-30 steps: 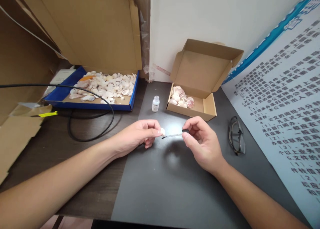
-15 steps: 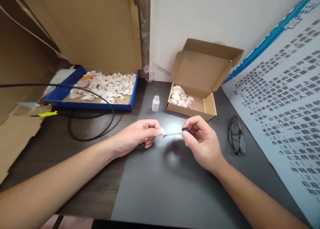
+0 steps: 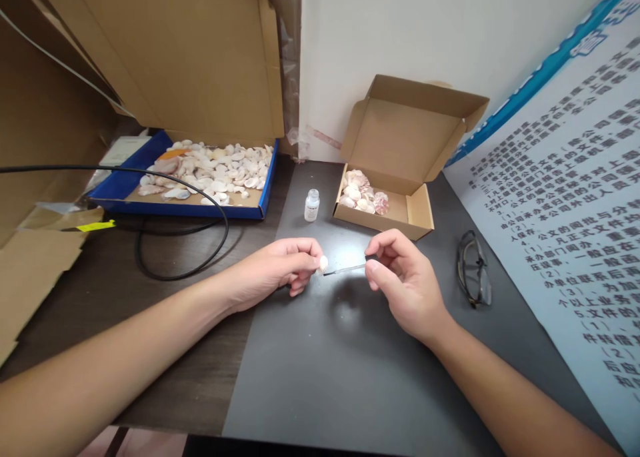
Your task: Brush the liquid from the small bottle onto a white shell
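The small shell (image 3: pixel 323 264) sits pinched in your left hand (image 3: pixel 280 267) above the mat (image 3: pixel 310 370); your right hand (image 3: pixel 405 284) grips the brush (image 3: pixel 345 269), its tip beside the shell. Brushing seems in hand; the next move likely calls for light, steady strokes. The bottle (image 3: pixel 311 207) bears an illegible label; the poster (image 3: pixel 555 197) shows Chinese text, including "公文".

The left hand (image 3: pixel 277 269) and right hand (image 3: pixel 407 294) are bare, and so are the wrists (image 3: pixel 233 292) and forearms (image 3: pixel 125 357). Each forearm is long and rounded, narrowing evenly toward the wrist. The fingers (image 3: pixel 393 242) are slender, the thumbs (image 3: pixel 384 278) a little broader.
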Available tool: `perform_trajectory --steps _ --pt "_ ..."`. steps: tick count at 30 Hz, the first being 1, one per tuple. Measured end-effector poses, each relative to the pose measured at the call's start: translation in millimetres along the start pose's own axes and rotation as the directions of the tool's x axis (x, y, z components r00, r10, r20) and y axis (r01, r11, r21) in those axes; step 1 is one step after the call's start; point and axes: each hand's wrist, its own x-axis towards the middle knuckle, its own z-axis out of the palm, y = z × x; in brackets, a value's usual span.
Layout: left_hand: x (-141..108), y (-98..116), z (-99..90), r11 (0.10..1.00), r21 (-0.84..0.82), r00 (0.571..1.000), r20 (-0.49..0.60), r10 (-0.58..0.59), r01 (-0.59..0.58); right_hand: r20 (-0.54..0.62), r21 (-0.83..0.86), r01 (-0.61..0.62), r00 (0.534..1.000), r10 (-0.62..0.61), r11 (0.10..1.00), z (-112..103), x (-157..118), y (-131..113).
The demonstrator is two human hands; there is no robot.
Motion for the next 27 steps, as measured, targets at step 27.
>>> perform_trajectory --steps 27 --pt "-1.5 1.2 1.1 0.998 -0.048 0.998 0.046 -0.048 0.050 0.050 0.052 -0.039 0.998 0.036 0.998 -1.1 -1.2 -2.1"
